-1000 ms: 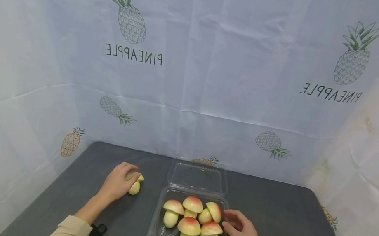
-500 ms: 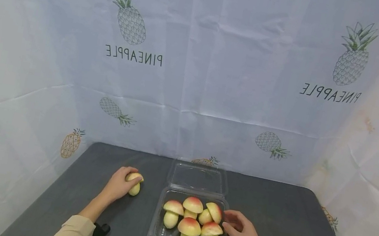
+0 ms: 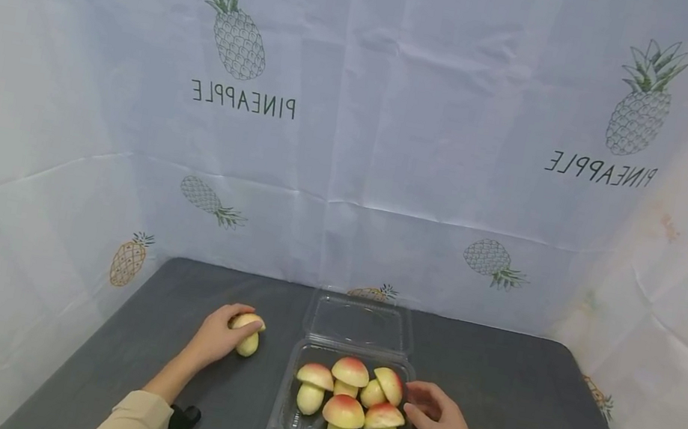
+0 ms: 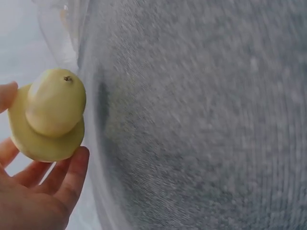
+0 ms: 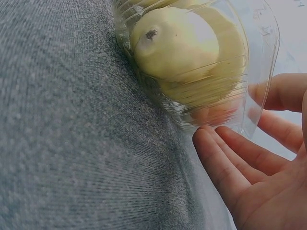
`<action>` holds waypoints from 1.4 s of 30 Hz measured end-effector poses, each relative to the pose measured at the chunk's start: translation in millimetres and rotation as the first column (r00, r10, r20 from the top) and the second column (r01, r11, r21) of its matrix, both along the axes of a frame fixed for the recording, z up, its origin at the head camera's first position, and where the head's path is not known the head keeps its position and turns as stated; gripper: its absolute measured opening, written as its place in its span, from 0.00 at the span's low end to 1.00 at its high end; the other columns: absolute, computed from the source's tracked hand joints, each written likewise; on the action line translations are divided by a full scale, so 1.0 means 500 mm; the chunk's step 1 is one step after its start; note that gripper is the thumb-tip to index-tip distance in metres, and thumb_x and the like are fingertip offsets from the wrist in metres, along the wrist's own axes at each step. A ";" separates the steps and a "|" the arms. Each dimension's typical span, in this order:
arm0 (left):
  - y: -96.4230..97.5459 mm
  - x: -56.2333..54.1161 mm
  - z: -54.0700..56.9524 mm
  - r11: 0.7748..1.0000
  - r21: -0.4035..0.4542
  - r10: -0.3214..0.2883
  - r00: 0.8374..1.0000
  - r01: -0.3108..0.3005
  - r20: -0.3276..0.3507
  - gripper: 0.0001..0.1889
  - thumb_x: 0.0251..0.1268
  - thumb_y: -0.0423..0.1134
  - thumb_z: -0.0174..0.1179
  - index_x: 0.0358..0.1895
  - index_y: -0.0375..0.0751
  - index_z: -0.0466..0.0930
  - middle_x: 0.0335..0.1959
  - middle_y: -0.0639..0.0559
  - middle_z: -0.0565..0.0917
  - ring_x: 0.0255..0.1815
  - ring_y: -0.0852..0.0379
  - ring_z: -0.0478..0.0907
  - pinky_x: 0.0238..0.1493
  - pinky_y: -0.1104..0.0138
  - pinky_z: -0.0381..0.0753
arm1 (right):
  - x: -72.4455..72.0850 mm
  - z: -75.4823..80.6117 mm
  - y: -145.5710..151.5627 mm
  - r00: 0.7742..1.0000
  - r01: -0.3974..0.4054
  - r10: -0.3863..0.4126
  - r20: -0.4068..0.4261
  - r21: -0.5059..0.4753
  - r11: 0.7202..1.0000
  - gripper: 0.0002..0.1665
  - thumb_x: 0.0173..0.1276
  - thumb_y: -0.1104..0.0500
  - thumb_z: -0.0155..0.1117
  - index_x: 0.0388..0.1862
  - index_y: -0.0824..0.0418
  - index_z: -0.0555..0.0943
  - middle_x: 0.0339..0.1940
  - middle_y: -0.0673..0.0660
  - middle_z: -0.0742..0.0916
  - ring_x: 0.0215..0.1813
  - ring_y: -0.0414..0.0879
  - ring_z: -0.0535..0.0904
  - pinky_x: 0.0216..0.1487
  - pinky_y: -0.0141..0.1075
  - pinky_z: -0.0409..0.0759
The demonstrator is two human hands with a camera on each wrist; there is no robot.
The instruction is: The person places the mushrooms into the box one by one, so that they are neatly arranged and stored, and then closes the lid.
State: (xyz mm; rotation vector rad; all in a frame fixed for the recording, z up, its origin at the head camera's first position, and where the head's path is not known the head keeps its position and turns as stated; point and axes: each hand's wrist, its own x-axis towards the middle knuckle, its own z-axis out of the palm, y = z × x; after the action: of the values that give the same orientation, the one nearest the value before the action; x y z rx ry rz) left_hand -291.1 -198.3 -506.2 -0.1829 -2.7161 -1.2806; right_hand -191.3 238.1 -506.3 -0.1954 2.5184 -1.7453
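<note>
My left hand holds a toy mushroom above the left part of the table, thumb on one side and fingers on the other. In the left wrist view the mushroom's pale yellow stem end faces the camera, with its cap behind. A clear plastic container stands open in the middle, its lid folded back. Inside lie several toy mushrooms with red-topped caps. My right hand grips the container's right edge, thumb by the rim and fingers against the outer wall.
The dark grey table backs onto a white curtain printed with pineapples, which also closes in both sides. A small black device sits at my left wrist by the cuff.
My left hand has moved slightly to the right with the toy mushroom, which shows more fully between its fingers. The right hand and the container look unchanged.
</note>
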 end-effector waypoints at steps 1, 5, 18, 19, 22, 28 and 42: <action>0.002 0.002 0.002 1.000 0.005 -0.004 1.000 0.004 -0.001 0.29 0.68 0.56 0.66 0.63 0.39 0.81 0.58 0.43 0.81 0.52 0.48 0.79 0.48 0.54 0.80 | -0.001 0.000 0.000 1.000 0.003 -0.003 0.000 0.000 1.000 0.25 0.74 0.56 0.67 0.64 0.67 0.77 0.59 0.68 0.82 0.52 0.54 0.84 0.43 0.36 0.84; 0.013 0.010 0.016 1.000 0.016 -0.023 1.000 0.024 -0.016 0.28 0.67 0.57 0.67 0.61 0.40 0.82 0.55 0.46 0.82 0.50 0.52 0.79 0.46 0.57 0.81 | -0.002 -0.001 0.000 1.000 0.003 -0.003 0.002 -0.002 1.000 0.25 0.74 0.56 0.67 0.64 0.67 0.77 0.60 0.68 0.82 0.53 0.55 0.84 0.43 0.35 0.84; 0.048 0.049 0.050 0.997 0.044 -0.061 0.992 0.066 -0.111 0.21 0.62 0.52 0.73 0.55 0.49 0.85 0.50 0.55 0.83 0.45 0.58 0.79 0.43 0.61 0.81 | -0.002 -0.003 0.000 1.000 0.006 -0.006 0.005 -0.004 1.000 0.25 0.74 0.56 0.66 0.64 0.67 0.77 0.60 0.67 0.82 0.53 0.54 0.83 0.43 0.35 0.84; 0.050 0.054 0.053 0.996 0.050 -0.068 0.991 0.074 -0.117 0.20 0.62 0.51 0.73 0.54 0.50 0.85 0.49 0.55 0.83 0.45 0.58 0.79 0.43 0.62 0.81 | -0.002 -0.003 -0.001 1.000 0.007 -0.007 0.005 -0.005 1.000 0.25 0.74 0.56 0.67 0.64 0.67 0.77 0.60 0.67 0.82 0.53 0.54 0.84 0.43 0.36 0.84; 0.058 0.066 0.063 0.991 0.074 -0.100 0.987 0.110 -0.126 0.19 0.62 0.50 0.73 0.54 0.50 0.86 0.49 0.55 0.83 0.44 0.58 0.79 0.42 0.64 0.82 | -0.003 -0.003 -0.002 1.000 0.013 -0.012 0.002 -0.004 1.000 0.24 0.73 0.56 0.67 0.63 0.66 0.77 0.60 0.67 0.82 0.53 0.54 0.84 0.44 0.36 0.84; 0.078 0.085 0.079 0.982 0.098 -0.145 0.978 0.161 -0.151 0.17 0.64 0.49 0.72 0.53 0.50 0.86 0.48 0.57 0.83 0.45 0.60 0.80 0.43 0.64 0.83 | -0.003 -0.003 -0.003 1.000 0.022 -0.022 -0.010 -0.001 1.000 0.24 0.73 0.57 0.67 0.63 0.66 0.78 0.59 0.67 0.82 0.53 0.55 0.84 0.44 0.35 0.84; 0.118 0.121 0.095 0.944 0.088 -0.294 0.930 0.319 -0.219 0.17 0.66 0.49 0.70 0.55 0.52 0.84 0.49 0.60 0.82 0.45 0.61 0.80 0.43 0.65 0.84 | -0.004 -0.005 -0.004 1.000 0.019 -0.019 -0.017 -0.008 1.000 0.24 0.73 0.57 0.67 0.63 0.67 0.77 0.59 0.67 0.82 0.52 0.52 0.84 0.44 0.35 0.84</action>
State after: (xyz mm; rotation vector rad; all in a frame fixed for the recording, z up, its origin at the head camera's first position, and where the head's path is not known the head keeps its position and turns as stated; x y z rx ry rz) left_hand -230.4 -139.3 -458.9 -0.7100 -2.4940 -1.4106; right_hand -193.1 236.3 -508.6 -0.1875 2.5334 -1.7689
